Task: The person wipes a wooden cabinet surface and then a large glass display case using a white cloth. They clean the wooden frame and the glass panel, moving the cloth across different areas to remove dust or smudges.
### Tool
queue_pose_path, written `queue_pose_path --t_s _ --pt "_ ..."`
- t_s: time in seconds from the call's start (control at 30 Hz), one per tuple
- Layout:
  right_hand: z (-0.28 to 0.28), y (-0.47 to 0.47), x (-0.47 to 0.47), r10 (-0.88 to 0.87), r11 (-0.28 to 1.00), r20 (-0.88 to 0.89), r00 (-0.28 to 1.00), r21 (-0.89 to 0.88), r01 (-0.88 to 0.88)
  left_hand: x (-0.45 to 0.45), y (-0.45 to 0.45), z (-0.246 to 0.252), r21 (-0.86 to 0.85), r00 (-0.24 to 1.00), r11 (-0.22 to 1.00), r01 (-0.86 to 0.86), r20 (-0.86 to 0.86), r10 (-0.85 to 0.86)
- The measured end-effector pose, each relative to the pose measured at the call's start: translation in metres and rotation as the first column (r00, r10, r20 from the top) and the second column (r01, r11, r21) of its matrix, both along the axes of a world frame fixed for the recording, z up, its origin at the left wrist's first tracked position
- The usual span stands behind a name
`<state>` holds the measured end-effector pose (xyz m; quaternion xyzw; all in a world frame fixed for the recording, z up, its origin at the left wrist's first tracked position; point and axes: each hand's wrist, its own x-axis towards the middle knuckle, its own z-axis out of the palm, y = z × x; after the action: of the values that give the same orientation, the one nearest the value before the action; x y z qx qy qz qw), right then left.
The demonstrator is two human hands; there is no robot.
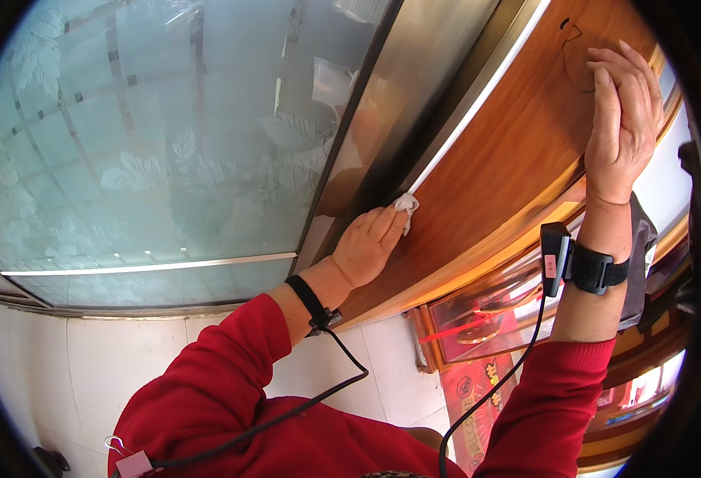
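Note:
My left hand [369,244] reaches forward with a crumpled white cloth [407,205] under its fingertips. The cloth presses against a brown wooden panel [494,149], close to a narrow white edge strip [476,104]. Up at the right, my right hand [625,113] is raised by the panel's far edge with its fingers partly spread. Nothing shows in that hand, and whether it touches the wood I cannot tell. A thin dark wire or line [565,57] runs down the panel beside its fingers.
Left of the panel stand a shiny metal frame [410,77] and a frosted glass door [165,143] with leaf patterns. Below lie pale floor tiles [350,370] and a red mat [476,406]. A glass-fronted wooden cabinet [434,340] stands right. Black cables [338,397] hang from both wrists.

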<state>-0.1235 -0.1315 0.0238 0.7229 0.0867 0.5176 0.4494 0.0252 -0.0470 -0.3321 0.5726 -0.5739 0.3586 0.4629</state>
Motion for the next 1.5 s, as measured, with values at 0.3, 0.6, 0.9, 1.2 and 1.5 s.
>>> queue_pose_path --t_s 0.3,0.6,0.9,1.2,1.5 --pt "-0.01 0.006 0.011 0.074 0.993 0.132 0.989 0.084 -0.085 0.005 0.023 -0.022 0.232 0.985 0.965 0.125 -0.142 -0.094" --pt "-0.018 0.02 0.015 0.114 0.973 0.164 0.98 0.18 -0.144 0.016 0.065 0.138 -0.031 0.984 0.988 0.152 0.095 -0.148" --pt "-0.019 0.015 0.014 0.167 0.959 0.165 0.972 0.202 -0.199 0.049 0.028 0.383 -0.099 0.766 0.878 -0.469 0.449 0.46" --pt "-0.018 0.01 0.014 0.213 0.958 0.164 0.963 0.158 -0.239 0.057 -0.018 0.386 -0.158 0.703 0.832 -0.533 0.465 0.538" --pt "-0.019 0.01 0.013 0.193 0.963 0.163 0.968 0.16 -0.219 0.037 -0.003 0.295 -0.131 0.303 0.504 -0.854 0.663 0.685"
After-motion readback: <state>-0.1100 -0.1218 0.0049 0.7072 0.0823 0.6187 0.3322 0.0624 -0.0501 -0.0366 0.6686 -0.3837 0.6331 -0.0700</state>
